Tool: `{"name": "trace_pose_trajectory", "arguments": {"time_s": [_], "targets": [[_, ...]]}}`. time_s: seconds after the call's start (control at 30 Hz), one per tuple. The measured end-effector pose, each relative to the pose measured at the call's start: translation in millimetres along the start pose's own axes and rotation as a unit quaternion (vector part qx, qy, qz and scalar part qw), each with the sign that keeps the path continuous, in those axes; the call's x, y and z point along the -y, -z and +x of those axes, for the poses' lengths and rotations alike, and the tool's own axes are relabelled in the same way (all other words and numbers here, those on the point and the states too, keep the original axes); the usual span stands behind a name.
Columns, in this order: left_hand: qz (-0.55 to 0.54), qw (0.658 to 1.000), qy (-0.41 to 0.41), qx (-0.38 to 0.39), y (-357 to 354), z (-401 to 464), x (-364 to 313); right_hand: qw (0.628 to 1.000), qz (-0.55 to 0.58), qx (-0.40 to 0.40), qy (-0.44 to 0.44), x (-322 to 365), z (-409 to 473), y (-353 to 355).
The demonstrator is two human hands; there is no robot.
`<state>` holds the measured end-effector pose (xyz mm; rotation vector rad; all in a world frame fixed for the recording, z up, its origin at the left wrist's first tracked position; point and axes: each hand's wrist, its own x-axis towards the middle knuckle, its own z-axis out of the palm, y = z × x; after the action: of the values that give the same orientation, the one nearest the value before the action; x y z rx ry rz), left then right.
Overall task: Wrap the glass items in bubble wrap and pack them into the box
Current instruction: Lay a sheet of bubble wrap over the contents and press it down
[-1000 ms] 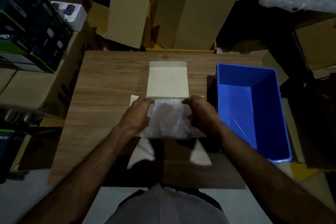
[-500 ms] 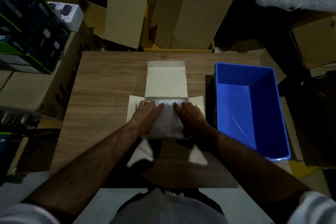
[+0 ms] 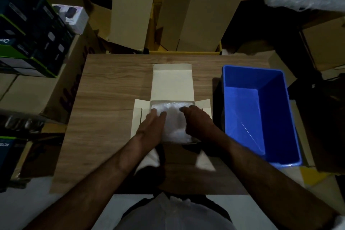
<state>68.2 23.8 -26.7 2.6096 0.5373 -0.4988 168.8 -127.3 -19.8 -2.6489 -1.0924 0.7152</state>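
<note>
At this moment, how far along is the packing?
Done: one bubble-wrapped bundle sits inside the open white box. In hand: left hand and right hand press it down flat. Left: all flaps are unfolded, so closing remains. The blue bin looks empty.

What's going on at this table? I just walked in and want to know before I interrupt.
A person is packing a bubble-wrapped bundle into a small open cardboard box on the wooden table. The left hand and right hand both press down on the bundle. A blue bin stands to the right.
</note>
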Motion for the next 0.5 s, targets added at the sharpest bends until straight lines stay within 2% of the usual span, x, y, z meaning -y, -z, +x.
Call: {"name": "trace_pose_trajectory", "arguments": {"time_s": [0.07, 0.2, 0.37, 0.5], "targets": [[-0.012, 0.999, 0.038, 0.021, -7.3, -2.7, -0.5, 0.999, 0.032, -0.018, -0.013, 3.5, 2.9, -3.2], [-0.029, 0.994, 0.061, 0.089, -28.2, 5.8, -3.6, 0.997, 0.018, 0.070, -0.018, 3.4, 0.5, -21.1], [-0.020, 0.993, 0.056, 0.098, -35.9, 15.3, 3.4, 0.999, -0.024, 0.025, -0.020, 4.6, -6.7, -36.5], [-0.021, 0.992, 0.069, 0.100, -44.5, 19.5, -0.4, 0.998, -0.044, 0.032, -0.017, 7.9, -8.4, -37.4]]}}
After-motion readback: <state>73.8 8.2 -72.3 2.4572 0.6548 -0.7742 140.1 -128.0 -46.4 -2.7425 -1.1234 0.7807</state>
